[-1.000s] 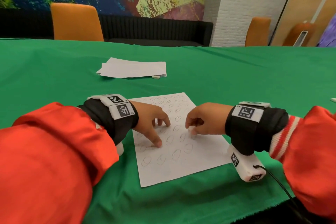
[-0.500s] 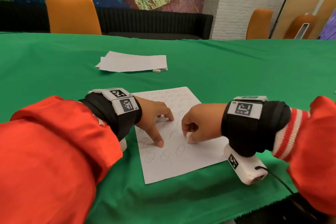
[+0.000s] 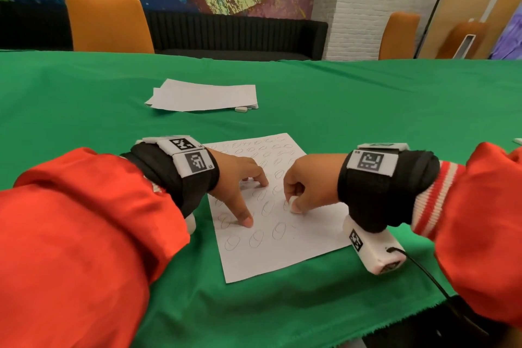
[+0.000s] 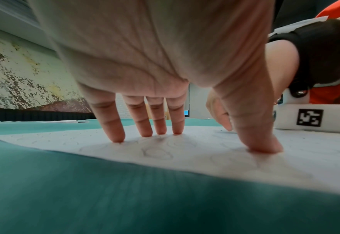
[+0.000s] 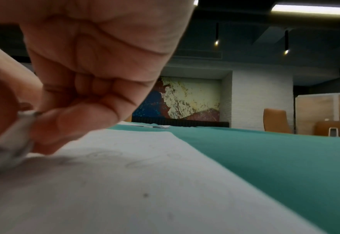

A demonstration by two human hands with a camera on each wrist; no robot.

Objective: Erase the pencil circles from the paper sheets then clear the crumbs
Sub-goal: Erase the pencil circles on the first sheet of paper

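Paper sheet [image 3: 282, 240], covered in pencil circles [image 3: 255, 239], lies flat on the green cloth [image 3: 367, 121] near the table's front edge; thin and limp, it would likely slide or crumple under rubbing unless pinned close to the stroke. Spread left hand [image 3: 240, 181] presses straight fingertips [image 4: 116, 137] onto it. Right hand [image 3: 308, 181] pinches a small white eraser [image 3: 292, 203] against the sheet. Spare sheets [image 3: 203, 94] lie farther back.
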